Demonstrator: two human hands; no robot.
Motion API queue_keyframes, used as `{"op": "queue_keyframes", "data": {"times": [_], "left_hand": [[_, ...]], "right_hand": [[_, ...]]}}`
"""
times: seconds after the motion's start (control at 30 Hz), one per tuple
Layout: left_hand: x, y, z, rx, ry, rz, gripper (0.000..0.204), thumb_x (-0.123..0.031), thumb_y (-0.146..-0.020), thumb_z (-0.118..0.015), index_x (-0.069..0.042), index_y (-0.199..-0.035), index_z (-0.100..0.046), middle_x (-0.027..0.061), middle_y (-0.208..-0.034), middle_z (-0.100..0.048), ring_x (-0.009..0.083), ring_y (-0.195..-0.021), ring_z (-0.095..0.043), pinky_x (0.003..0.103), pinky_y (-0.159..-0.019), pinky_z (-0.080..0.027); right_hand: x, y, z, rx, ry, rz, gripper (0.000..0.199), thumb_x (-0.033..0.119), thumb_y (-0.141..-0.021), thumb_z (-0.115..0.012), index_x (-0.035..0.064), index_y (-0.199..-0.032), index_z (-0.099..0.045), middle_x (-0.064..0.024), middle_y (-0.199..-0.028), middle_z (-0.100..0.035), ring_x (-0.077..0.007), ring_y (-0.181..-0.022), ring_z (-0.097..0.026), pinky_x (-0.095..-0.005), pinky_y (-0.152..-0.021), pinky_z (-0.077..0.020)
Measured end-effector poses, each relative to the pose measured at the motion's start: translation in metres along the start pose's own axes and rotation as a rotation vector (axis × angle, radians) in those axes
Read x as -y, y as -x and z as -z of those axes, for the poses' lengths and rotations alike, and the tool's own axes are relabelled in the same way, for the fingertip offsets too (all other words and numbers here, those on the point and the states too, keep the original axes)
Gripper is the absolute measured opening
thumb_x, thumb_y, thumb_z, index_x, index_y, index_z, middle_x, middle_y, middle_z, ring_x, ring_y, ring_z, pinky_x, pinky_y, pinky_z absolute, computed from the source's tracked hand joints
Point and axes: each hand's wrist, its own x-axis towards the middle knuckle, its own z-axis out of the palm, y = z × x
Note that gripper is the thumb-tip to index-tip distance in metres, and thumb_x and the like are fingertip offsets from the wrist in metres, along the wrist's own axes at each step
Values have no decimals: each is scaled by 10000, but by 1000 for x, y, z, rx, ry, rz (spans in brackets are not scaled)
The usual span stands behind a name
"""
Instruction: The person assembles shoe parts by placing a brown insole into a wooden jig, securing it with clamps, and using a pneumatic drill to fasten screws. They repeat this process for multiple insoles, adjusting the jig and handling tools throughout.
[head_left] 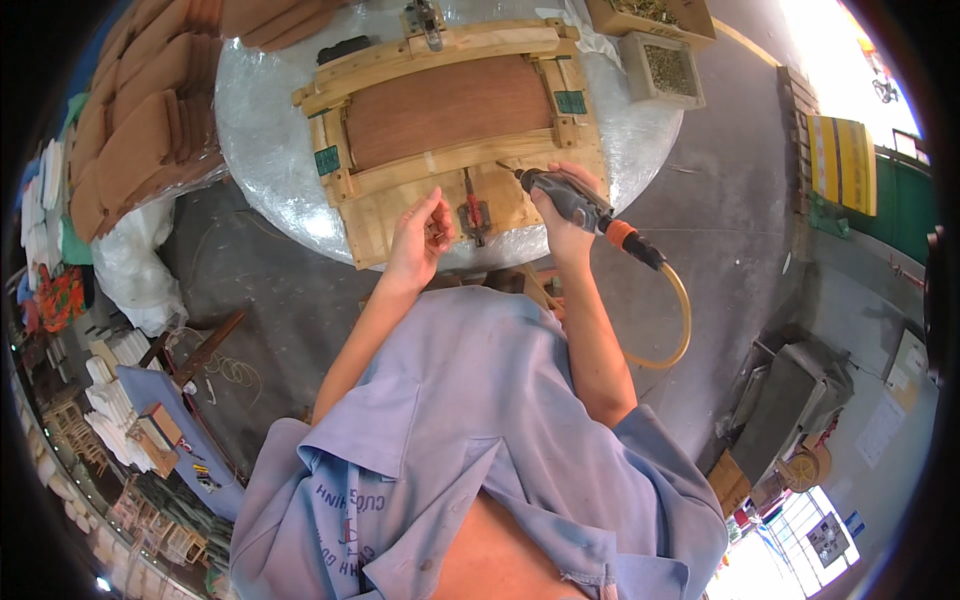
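Note:
My right hand (566,222) is wrapped round a grey air screwdriver (575,205) with an orange collar and a yellow hose; its bit points up and left toward the near rail of a wooden frame (452,163). That frame surrounds a reddish-brown wooden panel (450,108) and sits on a wooden board (385,225). My left hand (420,240) hovers at the board's near edge, fingers curled in; whatever they hold, if anything, is hidden. Between both hands stands a red-handled toggle clamp (474,212). A second toggle clamp (430,28) is at the far rail.
Beneath the board is a round table (265,130) wrapped in clear film. An open box of small metal fasteners (665,72) and a cardboard box (655,15) stand at its far right. Stacked brown panels (150,120) rise at the left. The yellow hose (685,320) loops beside my right forearm.

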Motion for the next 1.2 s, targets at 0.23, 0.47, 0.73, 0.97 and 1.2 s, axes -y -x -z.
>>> {"op": "queue_keyframes", "data": {"times": [0.23, 0.47, 0.73, 0.97, 1.2], "left_hand": [[18, -46, 3, -9, -88, 110, 343, -391, -1069, -714, -54, -1121, -750, 27, -893, -728, 114, -752, -699, 247, -612, -518], [20, -59, -35, 200, 182, 241, 459, -432, -1079, -693, -24, -1288, -722, 6, -935, -713, 117, -768, -688, 244, -619, -534], [27, -66, -46, 236, 315, 176, 242, -288, -1082, -712, -64, -1173, -719, 3, -894, -708, 109, -753, -681, 245, -557, -506], [24, -57, -55, 179, 271, 132, 183, -255, -1041, -770, -75, -1065, -750, -13, -857, -730, 89, -730, -709, 210, -558, -539], [9, -50, -62, 215, -38, -28, 190, -251, -1038, -774, -62, -1021, -756, 2, -813, -742, 97, -689, -729, 210, -575, -576]], "right_hand": [[50, 22, 14, -138, -153, -19, 573, -24, -840, -839, 43, -1348, -582, -144, -1274, -711, -224, -1146, -698, -380, -1053, -557], [88, 44, 31, -196, -458, -98, 638, -27, -856, -777, 91, -1422, -507, -204, -1347, -656, -270, -1162, -678, -424, -1027, -587], [97, 48, 41, -192, -509, -97, 665, 40, -872, -737, 97, -1462, -437, -218, -1361, -625, -303, -1173, -681, -449, -850, -706], [99, 41, 58, -178, -607, -141, 658, -27, -854, -769, 95, -1431, -477, -221, -1339, -638, -274, -1129, -682, -414, -888, -660], [103, 18, 77, -91, -570, -177, 641, -2, -823, -780, 82, -1401, -516, -189, -1299, -673, -253, -1118, -682, -414, -993, -582]]}}
